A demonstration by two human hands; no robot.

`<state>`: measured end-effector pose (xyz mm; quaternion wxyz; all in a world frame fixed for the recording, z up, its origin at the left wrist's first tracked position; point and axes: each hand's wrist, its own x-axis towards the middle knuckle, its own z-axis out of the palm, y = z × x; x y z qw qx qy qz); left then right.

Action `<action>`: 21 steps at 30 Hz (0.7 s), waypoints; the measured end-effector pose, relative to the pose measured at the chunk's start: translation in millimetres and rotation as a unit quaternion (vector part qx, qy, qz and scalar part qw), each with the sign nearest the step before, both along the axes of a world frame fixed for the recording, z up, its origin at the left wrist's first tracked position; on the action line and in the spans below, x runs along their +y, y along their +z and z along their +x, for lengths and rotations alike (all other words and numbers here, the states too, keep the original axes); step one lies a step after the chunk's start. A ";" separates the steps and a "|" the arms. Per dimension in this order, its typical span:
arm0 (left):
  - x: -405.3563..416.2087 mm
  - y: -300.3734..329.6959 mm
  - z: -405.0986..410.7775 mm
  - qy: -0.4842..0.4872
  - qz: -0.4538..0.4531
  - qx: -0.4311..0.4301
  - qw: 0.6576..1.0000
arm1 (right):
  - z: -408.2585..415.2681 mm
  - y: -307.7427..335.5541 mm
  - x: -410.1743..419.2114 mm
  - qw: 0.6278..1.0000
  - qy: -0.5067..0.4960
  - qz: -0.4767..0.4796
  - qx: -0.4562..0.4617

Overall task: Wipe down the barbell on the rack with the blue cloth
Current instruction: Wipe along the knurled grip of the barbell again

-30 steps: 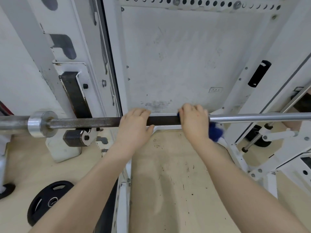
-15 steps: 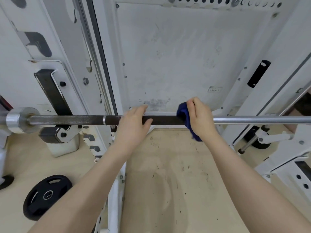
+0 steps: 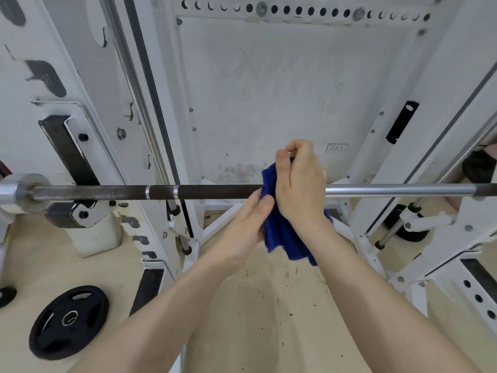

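While both hands grip one blue cloth (image 3: 279, 232) | right hand (image 3: 300, 181), left hand (image 3: 247, 224) | one barbell (image 3: 204, 191) | one weight plate (image 3: 69, 321)

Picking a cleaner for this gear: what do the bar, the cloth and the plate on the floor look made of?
Barbell: metal, probably steel. It is dark and rough on the left, bright and chrome-like on the right. Blue cloth: soft fabric, possibly microfibre or terry, since it folds limply and looks napped. Weight plate: matte black, probably rubber-coated or painted; the core cannot be seen.
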<state>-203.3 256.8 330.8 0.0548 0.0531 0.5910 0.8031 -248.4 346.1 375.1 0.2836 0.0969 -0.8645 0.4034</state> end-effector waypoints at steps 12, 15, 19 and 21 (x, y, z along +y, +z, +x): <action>10.0 13.8 -8.8 0.031 0.167 -0.078 0.982 | 17.6 -41.4 21.4 0.951 0.247 -0.095 -0.158; 1.9 26.0 -14.0 -0.005 0.169 -0.070 0.983 | 14.4 -27.7 17.2 0.950 0.254 -0.126 -0.132; -22.0 40.0 -19.7 0.062 -0.206 0.050 0.975 | -7.3 -23.2 18.7 0.996 0.032 -0.082 0.018; -50.5 37.1 -20.3 0.138 -0.421 0.109 0.890 | -19.2 -29.4 12.3 0.999 0.023 -0.036 0.005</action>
